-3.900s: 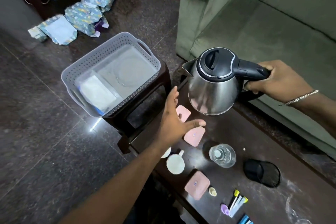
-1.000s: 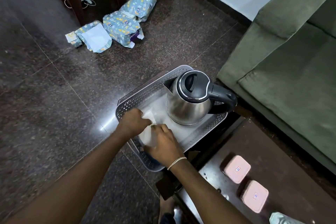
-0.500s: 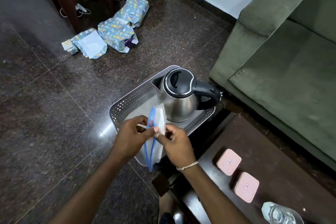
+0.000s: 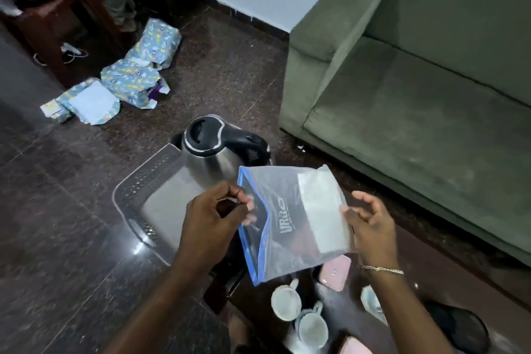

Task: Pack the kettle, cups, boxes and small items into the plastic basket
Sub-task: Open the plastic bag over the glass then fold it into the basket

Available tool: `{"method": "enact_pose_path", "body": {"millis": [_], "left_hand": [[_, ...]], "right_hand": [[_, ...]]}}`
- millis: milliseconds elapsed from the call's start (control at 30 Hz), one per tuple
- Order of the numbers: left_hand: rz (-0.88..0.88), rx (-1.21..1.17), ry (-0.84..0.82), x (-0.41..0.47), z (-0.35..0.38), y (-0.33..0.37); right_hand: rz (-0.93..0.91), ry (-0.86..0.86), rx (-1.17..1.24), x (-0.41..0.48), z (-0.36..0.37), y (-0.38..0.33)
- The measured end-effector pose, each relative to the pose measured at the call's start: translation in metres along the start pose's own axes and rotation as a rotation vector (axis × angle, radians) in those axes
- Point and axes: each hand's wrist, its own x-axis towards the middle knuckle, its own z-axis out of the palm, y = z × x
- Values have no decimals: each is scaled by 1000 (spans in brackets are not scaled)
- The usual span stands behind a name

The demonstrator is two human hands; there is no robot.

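Observation:
The steel kettle (image 4: 211, 149) with its black lid stands in the far right corner of the grey plastic basket (image 4: 135, 190). Between my hands hangs a clear zip bag (image 4: 298, 221) with a blue seal edge, held flat above the basket's near right side. My left hand (image 4: 214, 220) pinches its blue edge. My right hand (image 4: 370, 224) touches the opposite side with fingers spread. Below the bag, two white cups (image 4: 298, 313) and a pink box (image 4: 336, 271) sit on the dark table (image 4: 339, 310).
A green sofa (image 4: 416, 89) fills the right. Wrapped blue patterned parcels (image 4: 129, 77) lie on the dark tiled floor at the back left beside a wooden stand (image 4: 43, 23). A black round item (image 4: 462, 325) and a clear bottle (image 4: 370, 302) sit on the table's right.
The kettle went from my right hand into the basket. Both hands then lifted the zip bag out of the basket and spread it flat between them; the view tilted toward the table.

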Motion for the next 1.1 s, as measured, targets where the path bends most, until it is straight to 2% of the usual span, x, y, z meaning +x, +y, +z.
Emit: {"method": "enact_pose_path", "body": {"millis": [233, 300, 367, 433, 533, 700, 800, 900, 1033, 1067, 1100], "left_hand": [[134, 40, -161, -13, 82, 44], [207, 108, -224, -19, 110, 54], [284, 146, -283, -28, 140, 64], [360, 195, -349, -36, 166, 71], [450, 231, -418, -49, 198, 79], [433, 362, -338, -64, 228, 85], [446, 510, -296, -70, 236, 84], [427, 569, -285, -78, 244, 85], [480, 493, -402, -93, 260, 101], [488, 490, -458, -98, 264, 105], [500, 504, -498, -103, 267, 108]], "right_hand": [[20, 132, -139, -4, -82, 6], [-60, 204, -239, -17, -95, -1], [-217, 275, -241, -36, -108, -17], [-326, 233, -173, -58, -117, -35], [-375, 79, -232, -82, -129, -49], [-435, 16, -317, -77, -168, -44], [-401, 52, -404, -74, -189, -37], [-401, 120, -622, -74, -201, -35], [-199, 95, -1014, -80, -200, -46], [-162, 63, -965, -80, -199, -50], [-136, 43, -816, -79, -196, -53]]}}
